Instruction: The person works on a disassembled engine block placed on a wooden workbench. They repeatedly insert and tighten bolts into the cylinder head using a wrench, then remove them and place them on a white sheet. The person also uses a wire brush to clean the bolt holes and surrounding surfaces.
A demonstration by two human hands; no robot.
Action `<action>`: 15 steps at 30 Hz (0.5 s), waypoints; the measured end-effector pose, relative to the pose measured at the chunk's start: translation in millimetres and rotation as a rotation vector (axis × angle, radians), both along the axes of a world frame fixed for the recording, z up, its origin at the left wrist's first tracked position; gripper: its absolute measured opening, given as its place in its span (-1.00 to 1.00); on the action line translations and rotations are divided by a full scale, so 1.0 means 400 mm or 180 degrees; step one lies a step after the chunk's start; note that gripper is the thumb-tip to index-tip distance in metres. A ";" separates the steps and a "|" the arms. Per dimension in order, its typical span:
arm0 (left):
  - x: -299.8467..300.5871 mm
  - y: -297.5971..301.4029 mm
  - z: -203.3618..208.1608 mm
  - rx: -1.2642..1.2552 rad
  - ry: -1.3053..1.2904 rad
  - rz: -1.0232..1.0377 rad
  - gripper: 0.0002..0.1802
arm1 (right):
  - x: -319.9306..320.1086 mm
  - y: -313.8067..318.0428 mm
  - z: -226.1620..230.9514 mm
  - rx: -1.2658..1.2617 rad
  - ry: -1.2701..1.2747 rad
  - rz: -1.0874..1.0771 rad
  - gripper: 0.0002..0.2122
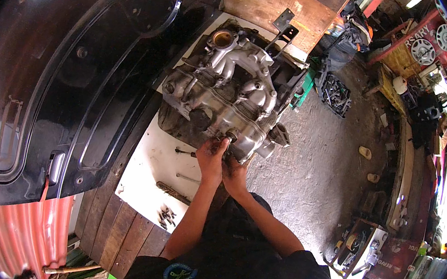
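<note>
A greasy metal engine with a silver intake manifold rests on a white-topped bench. At its near side, my left hand is closed, its thumb pressed up against a small round fitting on the engine's edge. What its fingers hold, if anything, is hidden. Close beside it, my right hand reaches to the engine's lower near edge, with its fingers mostly out of sight behind the left hand and the engine. Grime darkens both hands.
On the bench left of my arms lie a dark-handled tool, a wrench and several bolts. A black vehicle panel borders the left. Wrenches fill a tray on the concrete floor, near loose slippers.
</note>
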State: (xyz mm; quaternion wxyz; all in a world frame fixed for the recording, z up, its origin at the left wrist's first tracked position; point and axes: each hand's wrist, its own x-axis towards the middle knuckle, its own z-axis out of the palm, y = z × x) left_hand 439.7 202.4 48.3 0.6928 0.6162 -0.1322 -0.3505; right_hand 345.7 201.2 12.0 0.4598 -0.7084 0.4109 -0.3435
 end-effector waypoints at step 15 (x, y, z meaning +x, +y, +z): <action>0.076 0.002 0.011 0.0164 0.0423 -0.1017 -0.77 | -0.154 -0.145 0.438 -0.0655 0.1684 0.1469 -0.75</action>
